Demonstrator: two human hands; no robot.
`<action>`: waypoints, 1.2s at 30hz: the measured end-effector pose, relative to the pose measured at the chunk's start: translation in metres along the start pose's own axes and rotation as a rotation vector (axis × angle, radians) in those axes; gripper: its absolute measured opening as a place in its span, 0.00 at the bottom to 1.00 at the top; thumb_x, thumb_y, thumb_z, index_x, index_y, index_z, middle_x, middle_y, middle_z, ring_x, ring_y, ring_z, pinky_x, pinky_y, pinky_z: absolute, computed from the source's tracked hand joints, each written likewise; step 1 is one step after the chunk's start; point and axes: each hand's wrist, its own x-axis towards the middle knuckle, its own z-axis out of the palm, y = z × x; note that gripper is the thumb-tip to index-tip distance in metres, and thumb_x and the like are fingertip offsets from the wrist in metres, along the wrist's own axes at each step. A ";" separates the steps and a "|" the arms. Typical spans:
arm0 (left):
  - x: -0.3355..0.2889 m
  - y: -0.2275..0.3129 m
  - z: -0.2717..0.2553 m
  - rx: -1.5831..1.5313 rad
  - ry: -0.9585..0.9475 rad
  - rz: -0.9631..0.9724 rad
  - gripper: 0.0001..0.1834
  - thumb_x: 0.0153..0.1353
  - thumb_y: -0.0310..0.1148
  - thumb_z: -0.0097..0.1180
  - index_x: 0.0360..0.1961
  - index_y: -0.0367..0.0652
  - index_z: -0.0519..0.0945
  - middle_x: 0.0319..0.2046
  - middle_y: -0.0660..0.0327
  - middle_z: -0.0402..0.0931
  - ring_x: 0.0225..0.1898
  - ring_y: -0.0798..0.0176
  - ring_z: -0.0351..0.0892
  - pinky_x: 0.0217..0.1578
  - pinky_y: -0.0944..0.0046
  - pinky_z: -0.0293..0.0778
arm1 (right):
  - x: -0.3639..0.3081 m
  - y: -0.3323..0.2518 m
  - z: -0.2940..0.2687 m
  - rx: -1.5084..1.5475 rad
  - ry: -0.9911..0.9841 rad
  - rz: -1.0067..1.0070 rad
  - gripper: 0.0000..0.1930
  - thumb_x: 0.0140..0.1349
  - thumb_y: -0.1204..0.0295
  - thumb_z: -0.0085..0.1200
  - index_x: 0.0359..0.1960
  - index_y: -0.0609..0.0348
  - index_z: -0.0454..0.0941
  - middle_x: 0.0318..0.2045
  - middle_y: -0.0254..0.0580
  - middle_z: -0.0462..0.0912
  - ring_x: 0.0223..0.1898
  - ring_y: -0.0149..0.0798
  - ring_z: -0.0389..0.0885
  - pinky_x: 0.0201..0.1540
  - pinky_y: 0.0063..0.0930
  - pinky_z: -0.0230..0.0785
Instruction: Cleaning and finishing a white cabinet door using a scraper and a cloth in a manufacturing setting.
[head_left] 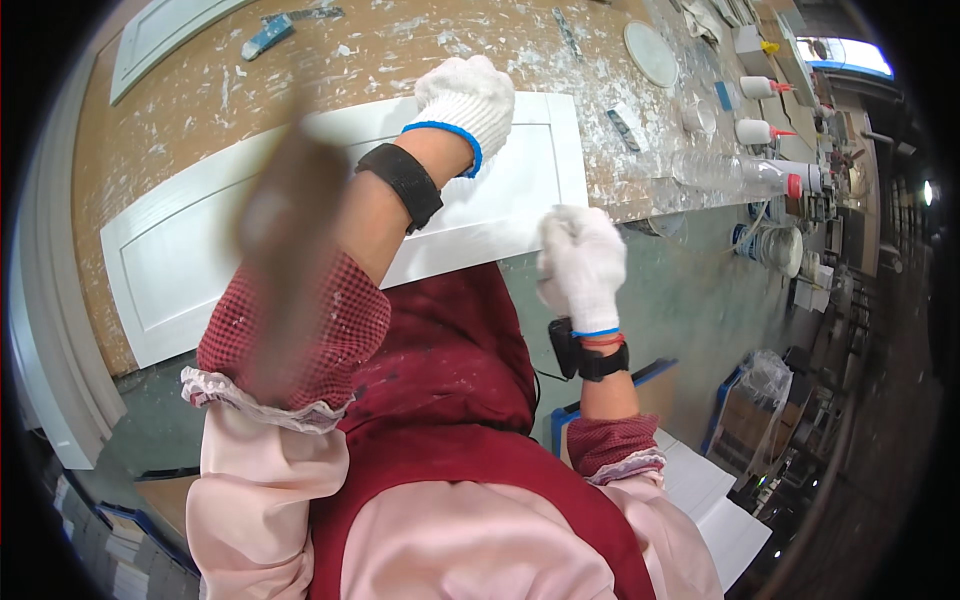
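A white cabinet door panel (330, 215) with a recessed centre lies across the workbench in front of me. My left hand (466, 105), in a white knit glove with a blue cuff, is closed in a fist over the panel's far side. Whatever it may hold is hidden under the fingers. My right hand (583, 262), gloved the same way, is closed at the panel's near right corner. Its fingers are curled inward, and I cannot tell whether they grip the panel edge or something small. A blurred brown shape (290, 200) close to the camera covers part of my left forearm and the panel.
The paint-spattered workbench (390, 65) carries another white panel (165, 40), a blue-handled scraper (268, 36), a small flat tool (622, 128) and a round white lid (651, 55). Right of these are red-tipped bottles (757, 88) and a lying clear plastic bottle (735, 172). Tubs (778, 248) stand beyond.
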 end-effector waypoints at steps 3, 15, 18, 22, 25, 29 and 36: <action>-0.001 -0.001 0.007 -0.005 0.051 -0.011 0.15 0.62 0.38 0.57 0.44 0.39 0.83 0.45 0.46 0.79 0.47 0.44 0.82 0.39 0.46 0.82 | -0.004 0.009 0.012 0.137 0.046 0.002 0.10 0.59 0.63 0.55 0.31 0.56 0.83 0.20 0.43 0.81 0.28 0.42 0.82 0.36 0.35 0.75; -0.001 -0.005 0.007 0.013 0.156 0.038 0.15 0.60 0.38 0.59 0.43 0.39 0.83 0.43 0.45 0.80 0.45 0.43 0.83 0.39 0.48 0.82 | 0.011 0.013 -0.007 0.270 -0.005 0.188 0.09 0.60 0.69 0.55 0.38 0.57 0.84 0.23 0.38 0.83 0.17 0.28 0.79 0.26 0.27 0.73; 0.001 0.000 0.002 0.010 0.073 -0.021 0.15 0.61 0.39 0.59 0.42 0.38 0.83 0.43 0.46 0.80 0.46 0.44 0.83 0.40 0.48 0.82 | 0.011 0.023 -0.024 0.230 0.083 0.163 0.08 0.60 0.71 0.57 0.36 0.61 0.83 0.22 0.36 0.82 0.16 0.26 0.77 0.22 0.24 0.70; -0.003 -0.003 0.003 0.038 0.117 0.013 0.15 0.60 0.38 0.59 0.42 0.38 0.83 0.45 0.45 0.79 0.47 0.44 0.82 0.39 0.47 0.82 | -0.009 0.007 -0.016 0.562 0.028 0.225 0.09 0.60 0.69 0.58 0.34 0.62 0.83 0.22 0.37 0.81 0.18 0.27 0.77 0.22 0.25 0.69; -0.004 -0.003 -0.002 0.025 0.083 0.046 0.14 0.59 0.36 0.60 0.42 0.38 0.83 0.45 0.44 0.78 0.47 0.43 0.82 0.38 0.47 0.82 | -0.006 0.012 0.003 0.394 0.061 0.082 0.07 0.56 0.68 0.58 0.32 0.57 0.83 0.25 0.44 0.82 0.25 0.39 0.82 0.31 0.34 0.74; -0.007 -0.003 -0.003 0.071 0.064 0.064 0.12 0.58 0.33 0.60 0.42 0.39 0.82 0.45 0.43 0.78 0.47 0.41 0.82 0.39 0.45 0.81 | 0.010 0.013 -0.010 -0.082 0.045 0.025 0.08 0.56 0.65 0.54 0.28 0.51 0.84 0.30 0.48 0.83 0.33 0.51 0.83 0.37 0.43 0.74; 0.003 0.006 -0.014 0.092 -0.093 -0.040 0.17 0.60 0.38 0.57 0.45 0.38 0.83 0.46 0.45 0.79 0.49 0.42 0.81 0.43 0.47 0.81 | 0.001 0.004 0.009 -0.127 0.215 -0.383 0.08 0.55 0.65 0.54 0.23 0.51 0.81 0.25 0.49 0.80 0.30 0.49 0.82 0.35 0.43 0.75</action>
